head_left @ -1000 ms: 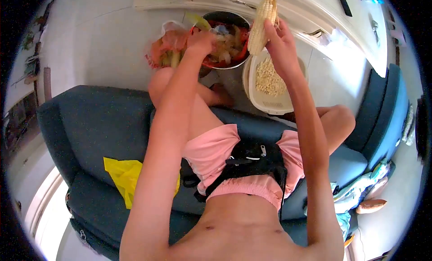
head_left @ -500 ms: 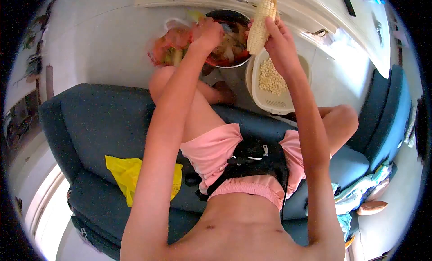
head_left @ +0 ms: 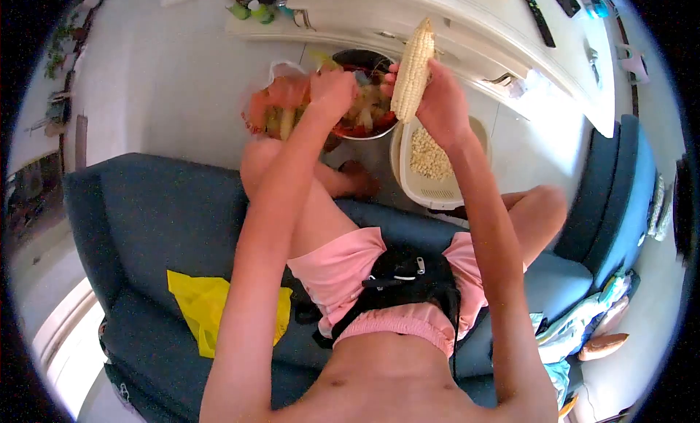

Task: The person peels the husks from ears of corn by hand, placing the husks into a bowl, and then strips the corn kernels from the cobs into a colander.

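Note:
My right hand (head_left: 443, 106) grips a husked ear of corn (head_left: 413, 69), held upright with pale kernels along the side I see. Below that hand stands a cream plastic basket (head_left: 437, 193) with loose corn kernels (head_left: 429, 157) inside. My left hand (head_left: 334, 92) is closed, its fingertips hidden; whatever it grips I cannot make out. It hovers between a red plastic bag (head_left: 288, 91) and a dark round basin (head_left: 364, 59) with a pale rim. Husks and scraps lie in the basin, and more pale corn-like pieces show in the bag.
A white cabinet (head_left: 350, 37) with drawers runs behind the basin; a remote control (head_left: 538, 18) and a phone (head_left: 566, 2) lie on its top. Green bottles (head_left: 260, 12) stand beside it. I sit on a dark blue sofa (head_left: 160, 204) with a yellow plastic bag (head_left: 200, 306) on it.
The ear of corn has come lower and slightly left with my right hand. My left hand is a little lower too, and the whole view has shifted, showing more of the cabinet top.

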`<state>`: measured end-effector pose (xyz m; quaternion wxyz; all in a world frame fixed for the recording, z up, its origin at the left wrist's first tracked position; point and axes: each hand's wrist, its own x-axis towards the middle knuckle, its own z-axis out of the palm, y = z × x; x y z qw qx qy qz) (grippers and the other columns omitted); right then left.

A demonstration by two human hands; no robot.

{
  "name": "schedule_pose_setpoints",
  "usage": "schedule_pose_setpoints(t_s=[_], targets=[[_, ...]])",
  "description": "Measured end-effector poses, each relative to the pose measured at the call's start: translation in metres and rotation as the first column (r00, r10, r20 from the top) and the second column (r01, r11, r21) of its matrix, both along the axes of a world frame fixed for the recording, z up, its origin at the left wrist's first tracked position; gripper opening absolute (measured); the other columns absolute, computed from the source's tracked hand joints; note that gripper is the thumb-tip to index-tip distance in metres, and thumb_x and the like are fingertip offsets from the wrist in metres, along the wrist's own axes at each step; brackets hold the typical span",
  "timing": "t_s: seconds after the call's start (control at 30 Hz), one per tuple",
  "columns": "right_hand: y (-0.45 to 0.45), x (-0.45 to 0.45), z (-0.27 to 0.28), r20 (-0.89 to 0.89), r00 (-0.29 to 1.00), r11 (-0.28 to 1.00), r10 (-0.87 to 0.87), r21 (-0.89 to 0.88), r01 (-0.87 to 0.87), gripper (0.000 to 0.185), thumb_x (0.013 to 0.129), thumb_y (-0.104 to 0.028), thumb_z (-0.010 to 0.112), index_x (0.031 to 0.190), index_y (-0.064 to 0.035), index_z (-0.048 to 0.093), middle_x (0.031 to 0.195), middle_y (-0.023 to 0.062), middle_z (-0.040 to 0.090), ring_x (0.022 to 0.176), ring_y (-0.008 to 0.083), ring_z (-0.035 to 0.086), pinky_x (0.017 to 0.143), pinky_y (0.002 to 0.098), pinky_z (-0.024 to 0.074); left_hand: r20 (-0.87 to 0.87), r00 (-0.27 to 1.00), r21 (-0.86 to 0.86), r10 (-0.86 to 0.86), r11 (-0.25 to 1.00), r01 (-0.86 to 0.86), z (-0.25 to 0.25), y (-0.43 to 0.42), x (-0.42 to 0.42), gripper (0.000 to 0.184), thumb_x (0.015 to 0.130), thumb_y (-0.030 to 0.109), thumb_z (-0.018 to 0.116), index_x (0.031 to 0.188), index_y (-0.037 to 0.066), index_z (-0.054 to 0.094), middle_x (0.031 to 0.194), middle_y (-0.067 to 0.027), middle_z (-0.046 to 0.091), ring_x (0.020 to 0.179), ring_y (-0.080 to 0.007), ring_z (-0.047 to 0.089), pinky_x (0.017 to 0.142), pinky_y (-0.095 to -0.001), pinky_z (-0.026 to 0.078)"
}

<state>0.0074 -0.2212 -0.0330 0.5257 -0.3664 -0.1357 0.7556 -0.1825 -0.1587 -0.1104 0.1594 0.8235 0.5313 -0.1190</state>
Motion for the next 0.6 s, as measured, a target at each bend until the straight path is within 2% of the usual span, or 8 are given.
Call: schedule_pose_setpoints(t_s=[0.07,0.1,0.17,0.3,0.37,0.4,0.47,0.6], targets=[[-0.001,0.000,0.004,0.045,0.999,1.000,0.008,0.002,-0.008,0.052,0.097,-0.037,0.034,0.123,0.0074,0.045,0.112,0.0192,0.058,0.103,0.0344,0.059,0.092,0.0430,0.0463,-0.100,0.995,-0.048,0.005,0.999,-0.010,-0.003,0.000,0.004,0.030,0.073,0.036,0.068,0.095,0.014,0.071,0.112,-0.0085,0.063,0.111,-0.0298,0.052,0.093,-0.0470,0.039],[-0.001,0.000,0.005,0.029,0.999,1.000,0.015,-0.012,-0.015,0.053,0.097,-0.037,0.034,0.123,0.0076,0.046,0.112,0.0190,0.059,0.102,0.0339,0.059,0.092,0.0425,0.0462,-0.094,0.996,-0.036,0.002,0.999,-0.005,-0.005,-0.001,0.006,0.030,0.073,0.036,0.068,0.095,0.014,0.071,0.112,-0.0085,0.063,0.111,-0.0298,0.052,0.093,-0.0470,0.039],[-0.002,-0.001,0.002,0.024,0.999,0.999,0.025,-0.020,-0.025,0.054,0.096,-0.040,0.037,0.121,0.0073,0.048,0.111,0.0178,0.059,0.101,0.0318,0.060,0.093,0.0404,0.0459,-0.090,0.995,-0.022,0.032,0.999,-0.034,-0.013,-0.004,0.005,0.043,0.073,0.040,0.068,0.104,0.010,0.067,0.117,-0.0081,0.061,0.115,-0.0302,0.050,0.097,-0.0478,0.036],[-0.007,-0.004,0.001,0.089,0.996,0.999,0.029,-0.015,-0.028,0.054,0.094,-0.043,0.040,0.119,0.0049,0.051,0.110,0.0148,0.060,0.101,0.0269,0.060,0.093,0.0379,0.0454,-0.134,0.988,0.052,0.071,0.997,-0.065,-0.031,-0.018,0.005,0.042,0.075,0.035,0.067,0.109,0.011,0.065,0.119,-0.0081,0.060,0.120,-0.0305,0.047,0.101,-0.0498,0.031],[-0.007,-0.004,0.001,0.110,0.993,0.999,0.042,-0.011,-0.041,0.054,0.094,-0.043,0.041,0.118,0.0046,0.051,0.110,0.0143,0.061,0.101,0.0263,0.060,0.093,0.0377,0.0452,-0.088,0.995,0.374,-0.055,0.924,0.085,-0.041,-0.027,-0.005,0.039,0.077,0.027,0.064,0.113,0.010,0.064,0.120,-0.0085,0.059,0.124,-0.0305,0.043,0.103,-0.0531,0.026],[-0.008,-0.004,0.000,0.118,0.991,0.998,0.060,-0.034,-0.056,0.054,0.094,-0.043,0.041,0.118,0.0043,0.051,0.109,0.0138,0.061,0.100,0.0257,0.060,0.093,0.0375,0.0450,-0.085,0.995,0.386,-0.058,0.918,0.086,-0.040,-0.023,-0.003,0.039,0.077,0.027,0.064,0.113,0.010,0.064,0.120,-0.0085,0.059,0.124,-0.0305,0.043,0.103,-0.0531,0.026],[-0.007,-0.006,0.005,0.122,0.991,0.998,0.054,0.007,-0.055,0.052,0.094,-0.042,0.041,0.117,0.0037,0.051,0.108,0.0136,0.061,0.098,0.0254,0.060,0.093,0.0374,0.0450,-0.201,0.977,0.087,-0.074,0.992,0.093,-0.031,-0.017,-0.001,0.035,0.078,0.020,0.062,0.112,0.010,0.065,0.119,-0.0087,0.059,0.125,-0.0300,0.041,0.102,-0.0567,0.024],[-0.009,-0.007,0.008,0.180,0.982,0.998,0.054,0.007,-0.056,0.049,0.095,-0.040,0.040,0.116,0.0029,0.051,0.105,0.0131,0.061,0.095,0.0248,0.060,0.091,0.0375,0.0452,-0.185,0.980,0.173,-0.070,0.980,0.102,-0.036,-0.020,-0.001,0.029,0.078,0.019,0.061,0.106,0.010,0.067,0.114,-0.0096,0.061,0.120,-0.0296,0.047,0.102,-0.0528,0.028]])
